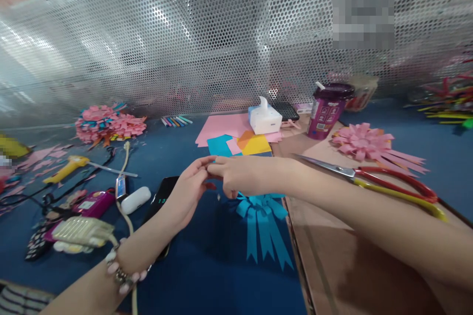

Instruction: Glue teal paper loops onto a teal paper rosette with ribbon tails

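My left hand (188, 189) and my right hand (246, 174) meet at the fingertips above the blue table. The left fingers pinch something small at the right hand's outstretched fingertip; I cannot make out what it is. My right hand is curled over the top of a blue paper flower with long cut strips (264, 224), which hangs down toward me on the table. A beaded bracelet (123, 275) circles my left wrist. A black phone (162, 197) lies just under my left hand.
Red-and-yellow scissors (384, 182) lie on brown cardboard (343, 256) at right, beside a pink paper flower (364, 142). Coloured paper sheets (236, 140), a white tissue box (264, 118) and a purple cup (327, 110) stand behind. A glue gun (70, 167), cables and pink scraps crowd the left.
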A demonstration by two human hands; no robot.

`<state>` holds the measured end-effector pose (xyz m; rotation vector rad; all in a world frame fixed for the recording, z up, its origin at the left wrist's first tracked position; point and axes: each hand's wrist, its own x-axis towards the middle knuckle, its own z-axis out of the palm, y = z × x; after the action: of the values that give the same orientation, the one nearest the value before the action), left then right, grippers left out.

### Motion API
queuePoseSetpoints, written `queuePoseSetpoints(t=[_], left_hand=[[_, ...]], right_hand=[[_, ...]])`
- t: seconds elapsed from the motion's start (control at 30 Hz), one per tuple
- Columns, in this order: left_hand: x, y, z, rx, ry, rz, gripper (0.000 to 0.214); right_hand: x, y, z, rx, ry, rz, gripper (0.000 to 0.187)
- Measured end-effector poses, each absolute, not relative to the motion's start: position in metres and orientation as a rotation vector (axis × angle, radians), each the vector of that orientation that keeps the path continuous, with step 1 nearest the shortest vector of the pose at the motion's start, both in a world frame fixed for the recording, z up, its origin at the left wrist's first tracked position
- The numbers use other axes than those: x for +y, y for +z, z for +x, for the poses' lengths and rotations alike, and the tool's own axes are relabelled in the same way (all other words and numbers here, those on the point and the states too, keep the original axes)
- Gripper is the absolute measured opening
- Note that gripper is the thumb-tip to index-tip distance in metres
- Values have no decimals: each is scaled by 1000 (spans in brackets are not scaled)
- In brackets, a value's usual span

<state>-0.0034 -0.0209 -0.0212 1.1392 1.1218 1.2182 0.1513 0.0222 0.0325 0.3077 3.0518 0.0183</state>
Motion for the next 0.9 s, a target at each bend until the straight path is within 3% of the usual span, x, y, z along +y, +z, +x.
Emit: queuePoseSetpoints(t=[0.4,0.67,0.9], left_hand=[[-21,-22,-3,1122,1213,1132,32],[-20,-23,-5,1101,1214,1136,34],[-19,-24,-5,1117,1212,1136,36]], right_hand=[[19,41,151,3027,82,282,27],[30,21,154,3146,159,246,18],[25,24,153,3141,-60,408,13]])
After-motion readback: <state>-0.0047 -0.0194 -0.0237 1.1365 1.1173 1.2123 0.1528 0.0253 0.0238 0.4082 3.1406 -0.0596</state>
